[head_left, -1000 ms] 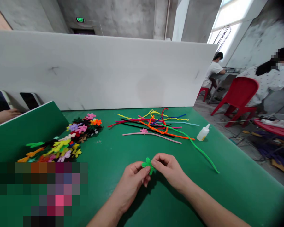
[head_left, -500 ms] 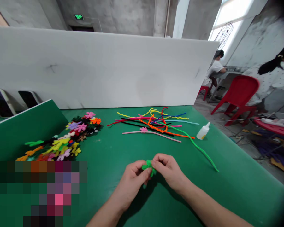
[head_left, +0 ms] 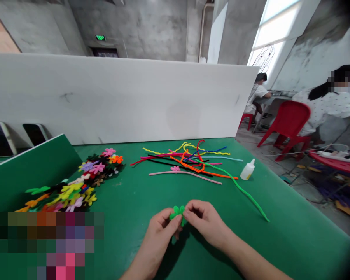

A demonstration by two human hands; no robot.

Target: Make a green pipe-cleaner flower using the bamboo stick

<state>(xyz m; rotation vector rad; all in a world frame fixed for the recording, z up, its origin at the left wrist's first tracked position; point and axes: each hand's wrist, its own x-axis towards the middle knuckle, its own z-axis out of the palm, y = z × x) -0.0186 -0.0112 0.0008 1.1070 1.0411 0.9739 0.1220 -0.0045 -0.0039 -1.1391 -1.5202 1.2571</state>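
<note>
Between my hands, just above the green table, is a green pipe-cleaner flower (head_left: 178, 211) with rounded petals. My left hand (head_left: 162, 232) pinches it from the left, the thumb lying across its lower part. On the other side, the thumb and fingertips of my right hand (head_left: 205, 222) are closed on a petal at its right edge. Fingers hide part of the flower. Beyond my hands lie loose pipe cleaners (head_left: 192, 163) in several colours. A small pink flower (head_left: 175, 169) rests on a pale pink pipe cleaner (head_left: 189, 174).
A white glue bottle (head_left: 247, 170) stands right of the pipe cleaners. Finished flowers (head_left: 72, 188) are heaped at the left beside a green divider (head_left: 32, 165). A white panel (head_left: 128, 101) borders the table's back. Two people sit at the right near a red chair (head_left: 290, 122).
The flower has turned a little in my fingers, so its petals face me more plainly. The camera has tilted up slightly, and the scene sits lower in view.
</note>
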